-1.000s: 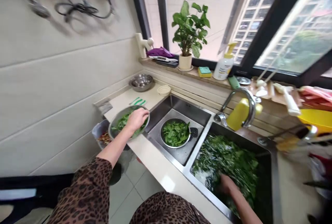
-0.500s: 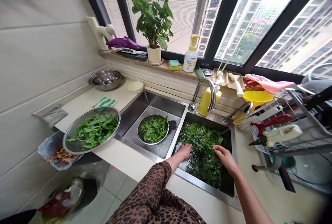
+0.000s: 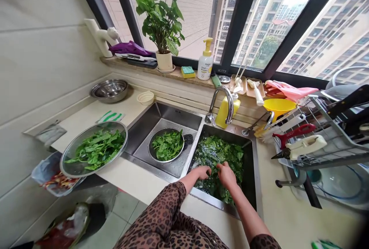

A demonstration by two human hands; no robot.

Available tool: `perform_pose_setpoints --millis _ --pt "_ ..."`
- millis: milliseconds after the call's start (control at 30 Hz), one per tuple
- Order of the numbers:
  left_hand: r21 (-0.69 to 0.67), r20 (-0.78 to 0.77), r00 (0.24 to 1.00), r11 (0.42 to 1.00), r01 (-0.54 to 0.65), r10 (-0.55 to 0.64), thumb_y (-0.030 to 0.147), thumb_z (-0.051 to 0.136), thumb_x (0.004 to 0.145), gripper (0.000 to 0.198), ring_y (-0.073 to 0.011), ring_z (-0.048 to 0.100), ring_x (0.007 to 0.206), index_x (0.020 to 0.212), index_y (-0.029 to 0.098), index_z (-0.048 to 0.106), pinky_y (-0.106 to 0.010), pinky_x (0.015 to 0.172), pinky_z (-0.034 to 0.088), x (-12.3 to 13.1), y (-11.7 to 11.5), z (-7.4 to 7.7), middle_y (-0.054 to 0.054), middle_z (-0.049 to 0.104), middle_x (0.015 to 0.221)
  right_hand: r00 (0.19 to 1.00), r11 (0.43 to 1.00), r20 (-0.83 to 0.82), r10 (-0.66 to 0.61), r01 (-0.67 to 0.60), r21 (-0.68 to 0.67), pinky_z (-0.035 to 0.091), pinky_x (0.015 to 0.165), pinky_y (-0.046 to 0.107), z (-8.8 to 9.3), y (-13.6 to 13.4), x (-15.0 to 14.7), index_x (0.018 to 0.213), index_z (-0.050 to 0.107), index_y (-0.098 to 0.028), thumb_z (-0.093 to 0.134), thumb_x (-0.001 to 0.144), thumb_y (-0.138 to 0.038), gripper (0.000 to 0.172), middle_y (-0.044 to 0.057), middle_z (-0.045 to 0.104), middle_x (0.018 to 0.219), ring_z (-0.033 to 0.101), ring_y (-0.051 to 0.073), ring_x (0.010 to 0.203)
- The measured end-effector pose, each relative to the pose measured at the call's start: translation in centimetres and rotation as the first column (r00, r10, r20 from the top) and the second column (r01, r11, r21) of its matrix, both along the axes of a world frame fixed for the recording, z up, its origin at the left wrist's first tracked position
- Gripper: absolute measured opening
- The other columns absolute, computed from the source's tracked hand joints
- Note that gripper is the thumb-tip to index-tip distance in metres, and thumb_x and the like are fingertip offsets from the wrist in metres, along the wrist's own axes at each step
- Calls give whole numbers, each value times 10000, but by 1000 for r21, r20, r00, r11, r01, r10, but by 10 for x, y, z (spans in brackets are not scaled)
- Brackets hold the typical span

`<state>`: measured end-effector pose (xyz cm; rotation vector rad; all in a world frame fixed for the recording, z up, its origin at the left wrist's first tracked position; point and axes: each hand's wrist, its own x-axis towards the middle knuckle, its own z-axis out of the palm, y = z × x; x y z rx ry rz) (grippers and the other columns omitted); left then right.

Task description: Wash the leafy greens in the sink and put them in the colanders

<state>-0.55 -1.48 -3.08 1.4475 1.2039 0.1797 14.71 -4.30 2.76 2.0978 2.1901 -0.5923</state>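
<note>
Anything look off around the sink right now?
The large bowl of greens at left juts past the front edge of the counter, partly above the scrap bin. That looks precarious, though its base is hidden, so I can't tell how firmly it rests.

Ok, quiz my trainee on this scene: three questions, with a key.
1. What sits in the left basin: a) a knife, b) a round container of greens, c) a yellow bottle?
2. True or false: both hands are over the left basin.
3. Fill in: on the windowsill, the sponge sits between the potted plant and the ____.

Key: 1 b; 2 false, the left hand and right hand are at the right basin; 3 pump bottle.
</note>
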Motion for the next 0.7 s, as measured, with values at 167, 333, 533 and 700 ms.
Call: perform_pose_setpoints --millis 167,333,533,700 --pt "-92 -110 970 974 207 -217 56 648 507 138 -126 542 568 541 188 625 -240 630 441 3 2 1 51 569 527 983 981 -144 111 -132 -141 364 758 232 -33 -4 -2 1200 504 -213 442 711 -54 517 78 546 1149 540 168 978" --pt "40 -301 952 996 80 -65 113 579 671 201 -235 537 972 853 174 639 -347 825 401 -1 -3 8 -66 621 976 995 957 -98 31 -58 -284 377 712 258 -62 -14 14 1004 641 -177 527 690 -112 340 100 638 977 583 203 891" --pt "244 -405 878 956 -166 255 49 415 771 439 -272 322 1227 1188 176 469 -451 974 253 -2 -3 6 -153 409 1309 994 973 -58 -96 81 -216 378 664 247 -51 3 40 1007 635 -232 449 811 -254 271 73 637 960 588 184 861" --pt "42 -286 930 973 -226 229 -45 640 505 296 -343 529 958 763 99 628 -476 847 360 -4 0 -3 -146 616 823 979 977 -4 -206 205 -56 378 636 273 -41 -3 41 1028 604 -235 387 841 -285 291 110 585 1018 593 200 837"
